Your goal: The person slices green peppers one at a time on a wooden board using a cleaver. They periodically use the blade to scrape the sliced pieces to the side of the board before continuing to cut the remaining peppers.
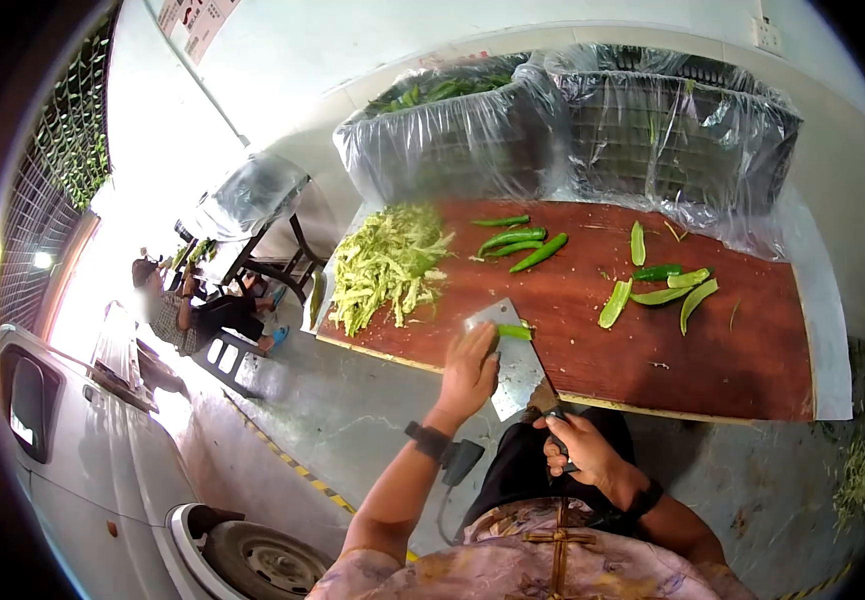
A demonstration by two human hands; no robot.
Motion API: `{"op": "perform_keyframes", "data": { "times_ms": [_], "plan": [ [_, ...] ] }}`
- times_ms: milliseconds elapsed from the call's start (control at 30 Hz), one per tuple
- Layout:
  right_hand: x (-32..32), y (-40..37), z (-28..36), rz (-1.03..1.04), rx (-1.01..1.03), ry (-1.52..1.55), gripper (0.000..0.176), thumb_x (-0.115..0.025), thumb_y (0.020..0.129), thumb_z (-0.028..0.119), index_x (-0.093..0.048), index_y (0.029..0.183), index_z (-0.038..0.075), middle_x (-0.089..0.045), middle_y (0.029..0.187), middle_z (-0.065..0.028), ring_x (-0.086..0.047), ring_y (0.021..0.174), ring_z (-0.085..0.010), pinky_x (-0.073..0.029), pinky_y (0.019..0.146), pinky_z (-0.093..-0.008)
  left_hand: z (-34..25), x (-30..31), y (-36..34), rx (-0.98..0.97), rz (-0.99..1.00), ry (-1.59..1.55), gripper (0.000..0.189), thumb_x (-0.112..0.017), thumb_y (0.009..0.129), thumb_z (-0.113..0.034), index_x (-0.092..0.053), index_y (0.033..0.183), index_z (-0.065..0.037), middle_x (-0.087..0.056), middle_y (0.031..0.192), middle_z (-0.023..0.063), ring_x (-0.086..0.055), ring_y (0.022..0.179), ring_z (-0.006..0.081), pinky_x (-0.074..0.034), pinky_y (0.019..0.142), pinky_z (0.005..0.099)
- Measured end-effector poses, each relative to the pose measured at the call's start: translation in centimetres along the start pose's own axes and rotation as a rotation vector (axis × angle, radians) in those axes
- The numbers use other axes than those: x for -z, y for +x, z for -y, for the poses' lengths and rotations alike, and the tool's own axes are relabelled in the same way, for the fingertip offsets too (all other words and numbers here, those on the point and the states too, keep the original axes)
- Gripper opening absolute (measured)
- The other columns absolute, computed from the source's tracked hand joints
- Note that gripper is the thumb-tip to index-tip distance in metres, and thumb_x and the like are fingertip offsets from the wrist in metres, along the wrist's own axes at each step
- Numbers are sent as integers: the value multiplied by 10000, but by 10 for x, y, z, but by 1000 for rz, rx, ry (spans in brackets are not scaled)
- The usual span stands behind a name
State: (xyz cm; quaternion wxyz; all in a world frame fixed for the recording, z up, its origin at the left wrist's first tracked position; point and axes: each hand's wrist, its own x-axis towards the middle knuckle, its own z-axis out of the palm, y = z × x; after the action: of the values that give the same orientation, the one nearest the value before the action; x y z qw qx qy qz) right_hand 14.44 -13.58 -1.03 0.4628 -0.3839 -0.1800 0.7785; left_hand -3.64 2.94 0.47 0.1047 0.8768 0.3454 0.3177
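My right hand is wrapped round the dark handle of a broad cleaver, whose blade points away from me at the table's near edge. At the blade's far end, my left hand has its fingertips on a short green pepper piece. A pile of pale green shredded pepper lies at the left of the red-brown table. Several whole green peppers rest near the table's middle. Farther right are split pepper halves and a darker green pepper.
Plastic-lined crates stand along the table's back, one holding green peppers. Left, a seated person is near a small table. A silver vehicle is at lower left. Green scraps lie on the floor at right.
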Motion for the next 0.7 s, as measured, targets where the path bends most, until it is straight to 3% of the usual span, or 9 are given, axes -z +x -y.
{"op": "perform_keyframes", "data": {
  "times_ms": [67,133,233,367,467,533,567,600,700],
  "plan": [
    [2,-2,0,-3,18,-6,262,-491,1032,279,-508,1168,56,-411,664,-8,-364,524,-97,-341,482,-266,-1,-2,2,8,-66,-36,444,-587,894,-160,-566,1323,-48,-586,1311,177,-514,1250,359,-304,1106,477],
    [6,-2,-1,-5,12,5,259,-494,1030,275,-507,1166,55,-410,664,-7,-365,524,-97,-340,482,-263,-9,4,10,-25,-111,99,361,-599,825,-66,-622,1185,-47,-642,1116,177,-571,1046,380,-420,932,470],
    [6,-3,0,-18,-1,18,256,-500,1028,270,-506,1166,55,-409,665,-7,-366,526,-95,-337,479,-261,-8,6,20,-24,-126,115,306,-601,810,-61,-651,1112,-59,-643,985,162,-585,929,370,-442,830,449],
    [1,-5,1,-55,-2,17,250,-508,1024,268,-506,1162,60,-401,663,-5,-355,522,-92,-329,473,-263,2,2,27,-61,-148,93,268,-596,810,-53,-664,1069,-54,-631,946,178,-587,877,380,-460,789,453],
    [-1,-6,1,-88,-8,7,247,-502,1025,270,-504,1158,62,-395,659,-3,-350,519,-92,-330,472,-264,13,0,31,-14,-216,25,324,-628,807,-45,-655,1130,-37,-643,964,147,-611,899,342,-495,807,405],
    [1,-6,2,-77,-10,1,248,-498,1026,272,-503,1159,63,-398,658,-4,-354,518,-95,-334,472,-266,17,6,34,158,-358,-107,333,-611,830,-35,-635,1161,-7,-654,996,163,-632,917,338,-512,822,394],
    [2,-7,2,-64,-12,0,249,-493,1027,274,-502,1159,64,-401,656,-5,-359,517,-97,-339,473,-267,19,9,33,250,-385,-138,327,-586,863,-40,-615,1185,10,-675,1030,167,-652,946,286,-508,836,358],
    [2,-7,2,-63,-12,-7,249,-493,1027,274,-502,1159,64,-401,656,-5,-359,517,-97,-339,473,-267,19,12,34,252,-392,-139,327,-586,863,-40,-615,1185,10,-675,1030,167,-652,946,286,-508,836,358],
    [2,-7,3,-75,-5,-16,256,-488,1028,279,-499,1167,64,-405,652,-5,-362,511,-100,-339,468,-272,32,18,32,631,-375,-266,406,-580,881,-40,-573,1287,-19,-697,1087,162,-664,987,221,-508,844,337]
  ]
}}
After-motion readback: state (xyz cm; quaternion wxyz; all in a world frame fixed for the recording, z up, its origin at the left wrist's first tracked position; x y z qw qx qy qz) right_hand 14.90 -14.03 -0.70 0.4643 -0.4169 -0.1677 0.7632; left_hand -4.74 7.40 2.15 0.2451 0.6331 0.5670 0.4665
